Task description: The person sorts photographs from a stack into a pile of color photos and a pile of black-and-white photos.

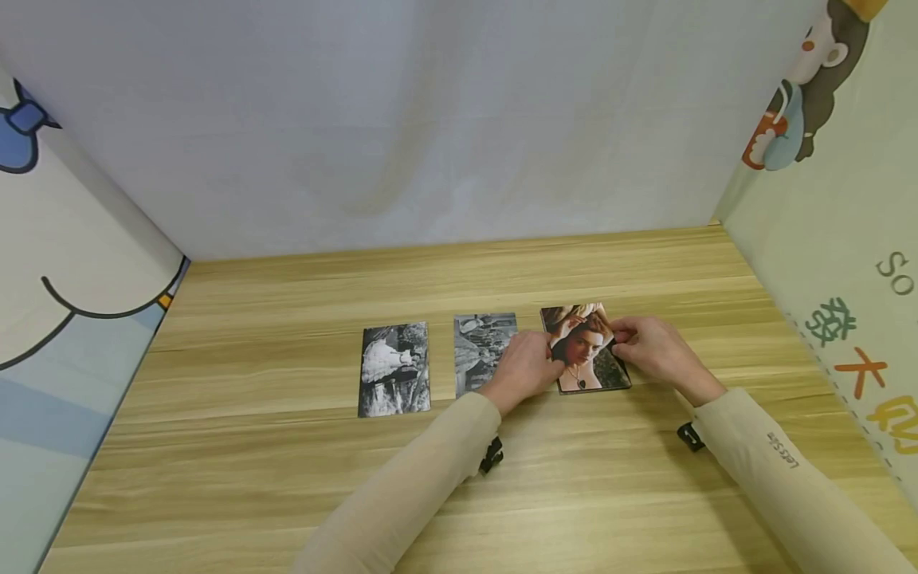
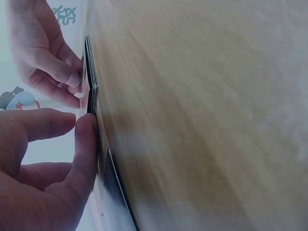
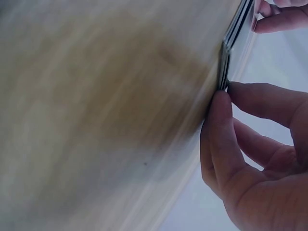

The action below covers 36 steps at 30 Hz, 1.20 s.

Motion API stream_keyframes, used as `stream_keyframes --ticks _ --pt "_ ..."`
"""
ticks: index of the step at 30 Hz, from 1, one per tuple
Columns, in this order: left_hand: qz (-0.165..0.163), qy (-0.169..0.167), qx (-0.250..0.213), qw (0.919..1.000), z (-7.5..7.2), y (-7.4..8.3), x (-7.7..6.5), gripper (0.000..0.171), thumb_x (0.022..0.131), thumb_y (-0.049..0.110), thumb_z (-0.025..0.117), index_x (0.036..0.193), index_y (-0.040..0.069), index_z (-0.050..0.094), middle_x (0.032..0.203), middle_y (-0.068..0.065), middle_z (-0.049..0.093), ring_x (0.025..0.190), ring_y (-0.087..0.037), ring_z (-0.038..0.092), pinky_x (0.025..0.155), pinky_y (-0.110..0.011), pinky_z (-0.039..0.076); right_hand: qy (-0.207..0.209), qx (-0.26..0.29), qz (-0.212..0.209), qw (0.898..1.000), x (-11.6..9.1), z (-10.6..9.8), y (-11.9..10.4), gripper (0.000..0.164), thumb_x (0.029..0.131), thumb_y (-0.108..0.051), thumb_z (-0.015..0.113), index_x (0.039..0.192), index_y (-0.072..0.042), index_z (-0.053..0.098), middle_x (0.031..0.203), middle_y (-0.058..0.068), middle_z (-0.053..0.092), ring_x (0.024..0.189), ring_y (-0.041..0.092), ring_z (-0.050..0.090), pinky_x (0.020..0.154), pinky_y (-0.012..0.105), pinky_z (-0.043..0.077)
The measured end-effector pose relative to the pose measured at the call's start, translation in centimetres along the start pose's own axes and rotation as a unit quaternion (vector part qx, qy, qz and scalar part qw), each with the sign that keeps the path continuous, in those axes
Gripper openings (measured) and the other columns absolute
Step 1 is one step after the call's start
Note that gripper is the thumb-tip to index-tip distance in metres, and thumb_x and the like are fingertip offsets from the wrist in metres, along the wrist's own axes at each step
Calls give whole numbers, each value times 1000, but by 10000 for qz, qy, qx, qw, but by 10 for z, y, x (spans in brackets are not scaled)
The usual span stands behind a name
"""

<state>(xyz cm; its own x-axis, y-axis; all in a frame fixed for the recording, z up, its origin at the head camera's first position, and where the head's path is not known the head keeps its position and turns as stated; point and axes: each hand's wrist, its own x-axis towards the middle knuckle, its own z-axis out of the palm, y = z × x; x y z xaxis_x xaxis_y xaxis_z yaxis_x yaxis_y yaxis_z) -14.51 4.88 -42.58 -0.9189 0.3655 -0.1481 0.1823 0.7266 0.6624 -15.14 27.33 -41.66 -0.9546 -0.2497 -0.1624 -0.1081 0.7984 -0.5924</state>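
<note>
A small stack of photo cards (image 1: 584, 359) lies on the wooden table, its top card a colour portrait. At its left edge is my left hand (image 1: 526, 368), with thumb and index finger bent at the corner; in the left wrist view the thumb (image 2: 85, 144) lies against the layered card edges (image 2: 91, 86). My right hand (image 1: 656, 351) pinches the opposite edge between thumb and fingers, as the right wrist view shows at the card corner (image 3: 224, 72). Left of the stack lies a black-and-white photo card (image 1: 476, 351), partly hidden by my left hand.
Farther left another black-and-white photo card (image 1: 394, 369) lies flat on the table (image 1: 251, 478). A pale wall (image 1: 459, 119) rises behind the table, with cartoon-printed panels on both sides. Black wrist straps (image 1: 492, 456) show below the sleeves.
</note>
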Motion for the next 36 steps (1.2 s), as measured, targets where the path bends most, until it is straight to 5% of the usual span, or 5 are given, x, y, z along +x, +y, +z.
stream_keyframes --ticks 13,16,20,25,36 --pt "221 229 -234 9992 -1 -3 -12 27 92 16 69 75 6 50 62 3 32 56 -12 27 50 -24 24 137 107 125 9998 -11 -4 0 44 103 -15 61 136 14 58 123 32 67 113 48 64 98 61 51" --pt "84 289 -393 9988 -2 -2 -17 26 93 19 69 108 -2 67 76 0 52 67 -12 43 60 -23 38 249 191 144 9994 -15 -5 -2 46 104 -19 58 138 13 57 127 33 65 116 50 63 100 62 49" --pt "-56 414 -929 9948 -2 2 -28 62 97 22 69 152 3 49 119 -6 66 94 -11 63 80 -27 55 422 457 172 9979 -21 -6 -6 49 105 -22 54 140 12 55 133 33 62 118 50 62 100 61 51" --pt "255 743 -1367 9875 -7 5 -39 63 98 20 68 155 6 46 130 -11 65 105 -19 69 86 -32 57 632 813 205 9945 -29 -7 -17 49 107 -24 53 143 9 54 140 30 59 123 48 61 100 59 52" --pt "662 1456 -1484 9759 -28 -3 -65 58 98 22 65 152 8 50 134 -4 63 121 -20 62 103 -42 50 1078 1193 11 9870 -39 -5 -41 53 109 -32 53 146 5 53 136 30 61 124 48 60 104 61 48"
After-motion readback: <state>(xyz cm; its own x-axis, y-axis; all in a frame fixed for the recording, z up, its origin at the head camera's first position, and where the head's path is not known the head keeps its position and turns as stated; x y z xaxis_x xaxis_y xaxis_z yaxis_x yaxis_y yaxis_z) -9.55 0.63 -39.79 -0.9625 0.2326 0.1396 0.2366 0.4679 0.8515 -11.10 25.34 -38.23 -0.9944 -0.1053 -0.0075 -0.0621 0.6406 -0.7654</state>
